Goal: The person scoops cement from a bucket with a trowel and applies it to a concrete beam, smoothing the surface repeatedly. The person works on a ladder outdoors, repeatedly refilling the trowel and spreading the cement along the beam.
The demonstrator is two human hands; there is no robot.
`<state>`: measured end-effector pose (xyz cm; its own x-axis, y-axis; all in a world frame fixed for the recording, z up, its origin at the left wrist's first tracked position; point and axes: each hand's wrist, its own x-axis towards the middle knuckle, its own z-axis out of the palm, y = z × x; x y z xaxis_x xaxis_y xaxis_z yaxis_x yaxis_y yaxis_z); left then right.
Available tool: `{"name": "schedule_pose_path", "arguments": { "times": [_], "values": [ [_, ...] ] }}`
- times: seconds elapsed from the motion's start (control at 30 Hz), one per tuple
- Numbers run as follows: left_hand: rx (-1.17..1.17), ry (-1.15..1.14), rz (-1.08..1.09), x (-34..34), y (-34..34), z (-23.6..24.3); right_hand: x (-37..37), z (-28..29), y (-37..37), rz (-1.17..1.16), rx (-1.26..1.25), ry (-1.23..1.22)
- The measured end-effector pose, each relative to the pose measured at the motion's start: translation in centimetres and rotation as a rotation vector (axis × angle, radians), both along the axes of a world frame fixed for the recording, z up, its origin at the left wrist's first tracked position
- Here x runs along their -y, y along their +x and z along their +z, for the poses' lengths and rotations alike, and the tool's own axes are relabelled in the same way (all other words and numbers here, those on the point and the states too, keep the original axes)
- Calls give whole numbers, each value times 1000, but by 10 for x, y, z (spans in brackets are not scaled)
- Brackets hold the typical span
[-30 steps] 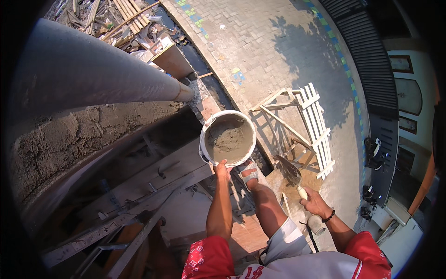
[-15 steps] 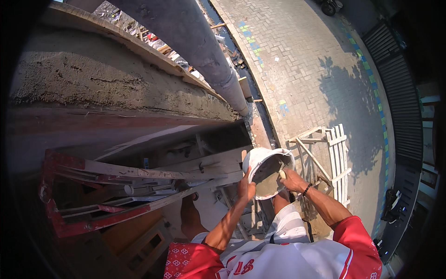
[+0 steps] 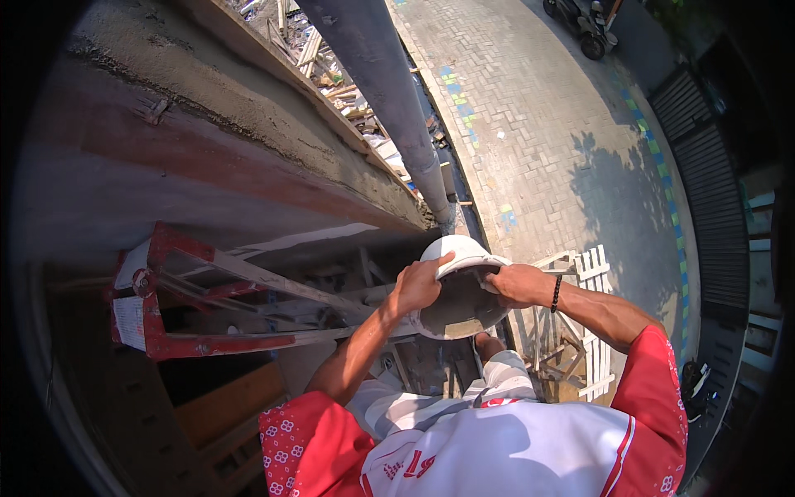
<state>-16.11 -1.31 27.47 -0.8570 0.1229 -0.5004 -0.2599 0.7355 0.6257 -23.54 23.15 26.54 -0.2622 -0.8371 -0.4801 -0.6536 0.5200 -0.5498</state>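
White bucket [image 3: 454, 247], its rim pinched in the left grip [image 3: 418, 287]; what the right grip [image 3: 522, 286] curls around is unclear.

Ladder [image 3: 224, 342]: red at one end, paler along its length, in the shade at left.
Post [image 3: 377, 87]: thick, round, grey, slanting down from the top edge.
Scrap [image 3: 308, 51]: loose wood and litter heaped beyond the post.
Ditch [image 3: 470, 219]: narrow, dark, along the near edge of the road.
Road [image 3: 522, 116]: pale blocks, some painted blue and yellow-green, with a tree shadow [image 3: 609, 207] at right.
Frame [image 3: 595, 272]: white wooden slats and struts, near the ditch.
Motorbike [image 3: 591, 43]: top right.
Gate [image 3: 716, 199]: dark, across the road.
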Motion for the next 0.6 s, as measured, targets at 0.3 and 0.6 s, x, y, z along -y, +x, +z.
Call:
{"name": "schedule_pose_path", "arguments": {
  "times": [0.3,0.6],
  "values": [
    [69,266,352,17,-10,41,-6,30,44,-28,-110,-26],
    [-276,-16,428,-8,26,66,-55,67,24,-376,11,-173]
  ]
}}
